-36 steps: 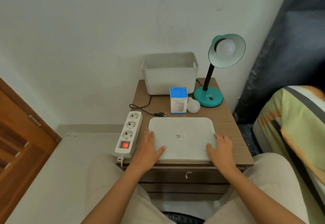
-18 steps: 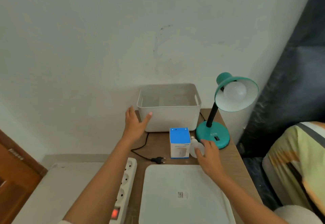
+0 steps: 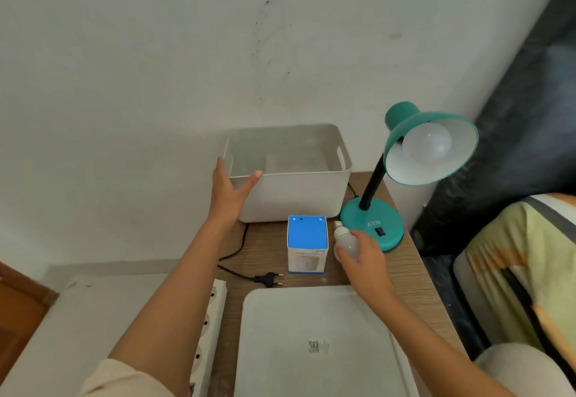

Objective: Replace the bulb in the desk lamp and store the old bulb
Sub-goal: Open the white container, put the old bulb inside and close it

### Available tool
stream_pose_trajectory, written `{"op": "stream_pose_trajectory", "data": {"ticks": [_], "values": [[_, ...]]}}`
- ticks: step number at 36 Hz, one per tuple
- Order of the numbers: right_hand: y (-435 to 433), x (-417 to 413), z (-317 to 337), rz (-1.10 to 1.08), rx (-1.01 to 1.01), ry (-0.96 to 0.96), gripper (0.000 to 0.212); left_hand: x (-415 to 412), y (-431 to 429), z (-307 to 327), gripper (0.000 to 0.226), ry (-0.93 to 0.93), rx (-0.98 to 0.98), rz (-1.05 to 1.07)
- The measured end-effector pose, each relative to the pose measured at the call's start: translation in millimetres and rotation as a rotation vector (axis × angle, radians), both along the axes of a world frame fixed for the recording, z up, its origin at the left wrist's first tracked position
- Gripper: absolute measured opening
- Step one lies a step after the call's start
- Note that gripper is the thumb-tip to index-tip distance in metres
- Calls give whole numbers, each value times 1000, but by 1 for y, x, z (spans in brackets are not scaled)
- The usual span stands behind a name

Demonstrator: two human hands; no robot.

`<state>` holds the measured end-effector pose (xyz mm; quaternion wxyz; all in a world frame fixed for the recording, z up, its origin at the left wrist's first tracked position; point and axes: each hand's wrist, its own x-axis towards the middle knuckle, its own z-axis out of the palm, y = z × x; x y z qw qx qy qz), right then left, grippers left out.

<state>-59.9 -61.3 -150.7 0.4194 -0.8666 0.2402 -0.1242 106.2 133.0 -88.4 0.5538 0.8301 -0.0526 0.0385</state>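
A teal desk lamp stands at the back right of the wooden bedside table, with a white bulb in its shade. A loose white bulb lies beside the lamp base, and my right hand is closed around it. A blue and white bulb box stands just left of it. My left hand grips the near left corner of the white storage bin at the back, thumb over the rim.
The bin's white lid lies flat at the table's front. A white power strip runs along the left edge, and the lamp's black plug lies unplugged near it. A striped pillow is at the right.
Both hands left the lid at the front. My left hand went to the bin's corner and took hold of it, and my right hand reached the loose bulb and closed on it.
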Motion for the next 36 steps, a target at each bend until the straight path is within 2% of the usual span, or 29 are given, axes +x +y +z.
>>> {"op": "stream_pose_trajectory", "data": {"ticks": [7, 16, 21, 28, 36], "values": [[10, -9, 47, 17, -71, -275, 44, 0, 3, 3, 97, 17, 12, -14], [23, 66, 111, 134, -36, -407, 51, 8, 14, 6, 107, 58, -6, -72], [11, 129, 124, 110, 70, -280, 54, 11, 17, 4, 119, 87, -64, -109], [-7, 184, 112, 359, -99, 54, 49, 19, 19, -3, 116, 64, -92, -117], [-10, 206, 103, 471, -127, 139, 56, 20, 17, -5, 116, 34, -107, -87]]}}
